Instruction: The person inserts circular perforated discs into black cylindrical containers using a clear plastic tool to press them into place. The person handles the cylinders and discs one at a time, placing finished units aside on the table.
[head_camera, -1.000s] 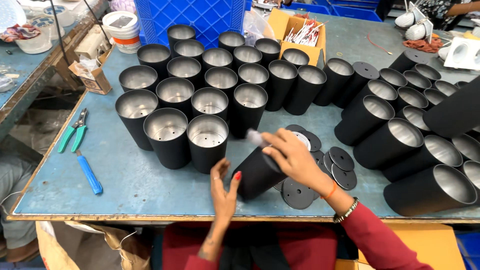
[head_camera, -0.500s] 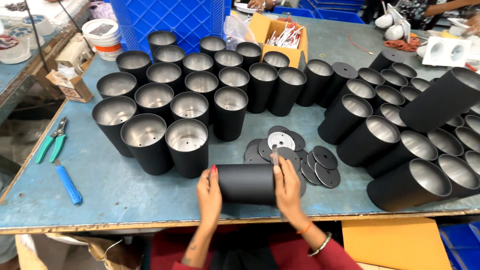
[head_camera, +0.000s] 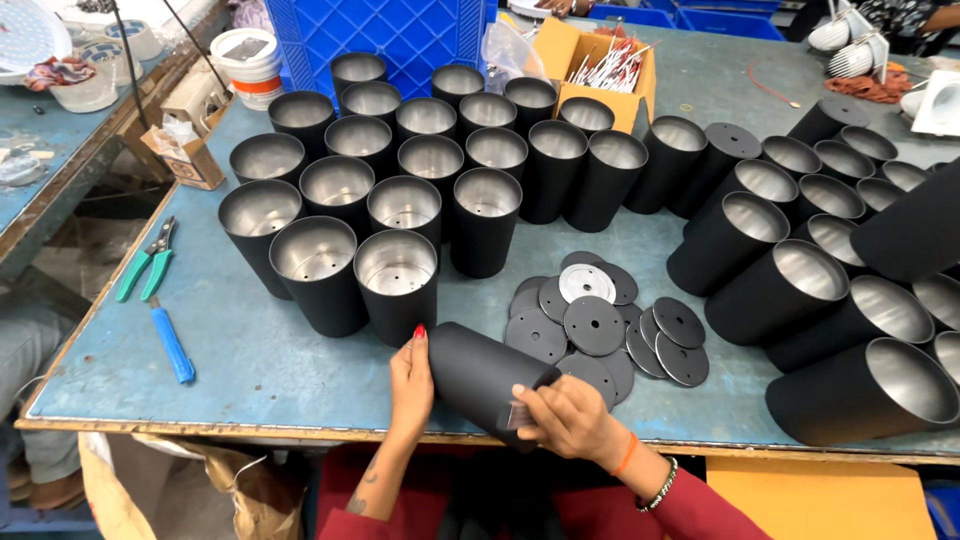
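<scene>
Both hands grip black cylinder (head_camera: 485, 380) lying tilted over bench (head_camera: 250, 370) edge: left hand (head_camera: 411, 385) fingers wrapped at 9 o'clock end, right hand (head_camera: 565, 420) fingers clamped at 4 o'clock end. Black discs (head_camera: 600, 325) at 1 o'clock, just beside.

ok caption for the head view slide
Both hands, left hand and right hand, hold a black metal cylinder beside black round discs.

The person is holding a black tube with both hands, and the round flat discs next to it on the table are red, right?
Not quite. The head view shows both hands, left hand and right hand, holding the black tube, but the discs beside it are black, one silvery, not red.
</scene>
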